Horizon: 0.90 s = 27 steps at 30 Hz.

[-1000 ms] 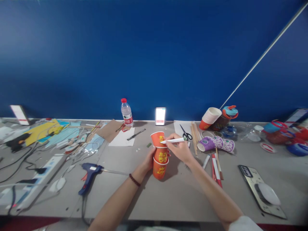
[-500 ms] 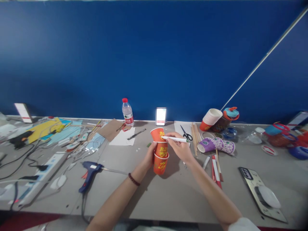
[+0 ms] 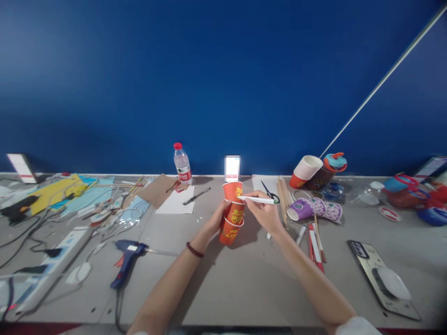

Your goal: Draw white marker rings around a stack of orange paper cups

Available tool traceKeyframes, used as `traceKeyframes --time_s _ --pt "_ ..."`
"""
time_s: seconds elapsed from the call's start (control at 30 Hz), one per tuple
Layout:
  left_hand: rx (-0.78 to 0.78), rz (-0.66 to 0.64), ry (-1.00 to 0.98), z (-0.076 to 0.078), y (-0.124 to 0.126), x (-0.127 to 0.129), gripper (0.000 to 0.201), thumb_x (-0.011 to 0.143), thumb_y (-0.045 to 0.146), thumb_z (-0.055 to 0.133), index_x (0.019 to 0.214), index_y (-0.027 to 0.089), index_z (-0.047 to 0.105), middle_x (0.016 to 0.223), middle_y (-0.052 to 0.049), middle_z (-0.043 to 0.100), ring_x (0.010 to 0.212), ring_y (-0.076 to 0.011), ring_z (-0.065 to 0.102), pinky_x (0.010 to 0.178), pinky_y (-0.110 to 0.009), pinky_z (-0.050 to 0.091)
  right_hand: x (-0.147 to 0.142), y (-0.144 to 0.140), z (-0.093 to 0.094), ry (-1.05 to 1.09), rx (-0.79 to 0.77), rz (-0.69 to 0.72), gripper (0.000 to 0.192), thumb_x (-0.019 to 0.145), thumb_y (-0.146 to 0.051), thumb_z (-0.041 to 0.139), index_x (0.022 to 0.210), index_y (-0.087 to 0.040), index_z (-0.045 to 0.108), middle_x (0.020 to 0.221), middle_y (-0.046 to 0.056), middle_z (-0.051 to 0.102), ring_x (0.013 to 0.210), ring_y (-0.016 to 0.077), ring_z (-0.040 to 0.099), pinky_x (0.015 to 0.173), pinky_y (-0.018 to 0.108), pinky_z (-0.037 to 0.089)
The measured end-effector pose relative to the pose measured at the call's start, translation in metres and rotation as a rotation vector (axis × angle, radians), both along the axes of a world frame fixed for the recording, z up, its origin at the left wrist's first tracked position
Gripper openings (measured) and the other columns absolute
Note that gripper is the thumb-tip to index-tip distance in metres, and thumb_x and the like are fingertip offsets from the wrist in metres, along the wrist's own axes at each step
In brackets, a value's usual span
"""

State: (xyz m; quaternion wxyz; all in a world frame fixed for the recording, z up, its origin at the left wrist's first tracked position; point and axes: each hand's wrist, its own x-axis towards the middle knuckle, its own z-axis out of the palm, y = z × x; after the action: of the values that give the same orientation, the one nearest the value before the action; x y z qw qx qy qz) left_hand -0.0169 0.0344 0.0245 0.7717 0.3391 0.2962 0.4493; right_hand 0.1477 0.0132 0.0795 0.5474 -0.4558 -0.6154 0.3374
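Note:
A column of three red-orange paper cups point(image 3: 233, 213) with yellow characters is held up over the grey table, tilted a little. My left hand point(image 3: 217, 219) is wrapped round its left side; some of the fingers are hidden behind the cups. In my right hand point(image 3: 262, 211) is a white marker pen point(image 3: 260, 200), pinched between the fingers. The pen's left end is at the upper cup's side, close to the yellow print; whether it touches I cannot tell. The green-marked end points right.
A glue gun point(image 3: 128, 260) and a power strip point(image 3: 56, 267) lie left. Behind stand a water bottle point(image 3: 182, 165) and a lit phone point(image 3: 232, 168). To the right are scissors point(image 3: 270, 193), a cup stack point(image 3: 305, 171), purple cups point(image 3: 314, 209), markers point(image 3: 315, 246) and a phone point(image 3: 382, 279).
The cup column has tilted, its bottom swinging left and up. My right hand with the pen has shifted slightly right. The camera view has turned a little.

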Motion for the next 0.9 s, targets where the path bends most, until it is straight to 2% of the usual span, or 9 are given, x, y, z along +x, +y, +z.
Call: traceKeyframes --time_s 0.13,0.23,0.63,0.9 --pt "-0.021 -0.041 0.013 0.0006 -0.0054 -0.0053 0.061 0.07 0.056 0.074 0.11 0.011 0.064 0.09 -0.013 0.073 0.075 -0.0263 0.069 0.071 -0.037 0.054 -0.0017 -0.0008 -0.0021 -0.019 -0.02 -0.008 0.019 0.083 -0.038 0.064 0.087 -0.02 0.068 0.088 0.007 0.073 0.079 0.0208 0.07 0.071 0.031 0.057" --pt "-0.022 -0.024 0.019 0.0001 -0.0072 -0.0054 0.062 0.069 0.058 0.075 0.109 0.013 0.063 0.087 -0.012 0.072 0.073 -0.0245 0.069 0.07 -0.036 0.054 -0.0021 -0.001 -0.004 -0.03 -0.022 -0.013 0.02 0.084 -0.038 0.064 0.088 -0.02 0.068 0.089 0.007 0.073 0.08 0.0209 0.07 0.072 0.031 0.057" --pt "0.058 0.01 -0.045 -0.0027 -0.0085 -0.0043 0.054 0.074 0.049 0.076 0.114 0.016 0.062 0.098 -0.012 0.071 0.078 -0.023 0.068 0.072 -0.035 0.053 -0.0019 -0.0035 -0.0012 -0.095 -0.022 0.028 0.014 0.085 -0.035 0.061 0.084 -0.021 0.065 0.087 0.005 0.075 0.068 0.0191 0.07 0.062 0.029 0.056" --pt "0.035 0.041 -0.058 -0.0054 -0.0086 -0.003 0.054 0.074 0.046 0.076 0.118 0.019 0.061 0.1 -0.01 0.071 0.082 -0.0234 0.067 0.072 -0.034 0.052 -0.0021 -0.0039 -0.0008 -0.166 0.008 0.004 0.014 0.084 -0.035 0.061 0.084 -0.022 0.066 0.09 0.006 0.075 0.078 0.0215 0.071 0.07 0.032 0.056"
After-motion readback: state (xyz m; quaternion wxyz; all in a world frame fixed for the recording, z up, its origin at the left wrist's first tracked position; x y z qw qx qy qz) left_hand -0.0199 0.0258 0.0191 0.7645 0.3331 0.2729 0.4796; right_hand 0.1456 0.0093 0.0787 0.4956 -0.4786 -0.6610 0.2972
